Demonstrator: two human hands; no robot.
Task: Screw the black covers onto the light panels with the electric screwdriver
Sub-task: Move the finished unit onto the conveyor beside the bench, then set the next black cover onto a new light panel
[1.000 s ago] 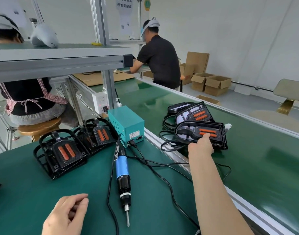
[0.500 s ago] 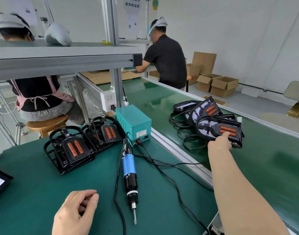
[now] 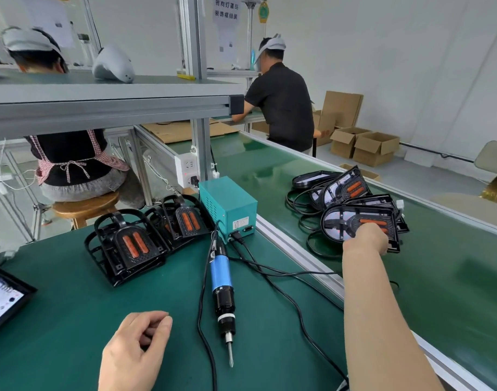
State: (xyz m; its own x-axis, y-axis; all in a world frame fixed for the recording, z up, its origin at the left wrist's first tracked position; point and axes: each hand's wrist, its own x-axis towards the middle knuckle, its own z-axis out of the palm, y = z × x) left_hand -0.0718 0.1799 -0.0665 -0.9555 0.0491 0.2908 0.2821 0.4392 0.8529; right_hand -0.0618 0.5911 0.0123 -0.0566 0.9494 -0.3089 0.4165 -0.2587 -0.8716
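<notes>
Panel (image 3: 340, 221), head view: on the belt, its near edge gripped by the right hand (image 3: 365, 239). The left hand (image 3: 134, 351) rested loosely curled, empty. Just right of it lay the screwdriver (image 3: 222, 280), untouched; covers (image 3: 129, 244) beyond. Apparently fetching only; all screwing remained.

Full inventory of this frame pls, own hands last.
electric screwdriver: 1, blue and black, lying on green mat
power box: 1, teal, mat's far edge
black covers: 2 piles, orange strips, left of box
light panels: at least 4, black, cabled, on green belt
tablet: 1, black frame, left edge
power strip: 1, white, on post
cardboard boxes: several, brown, far right
other people: 2, background
left hand: 1, empty, loosely curled on mat
right hand: 1, grips nearest light panel
</notes>
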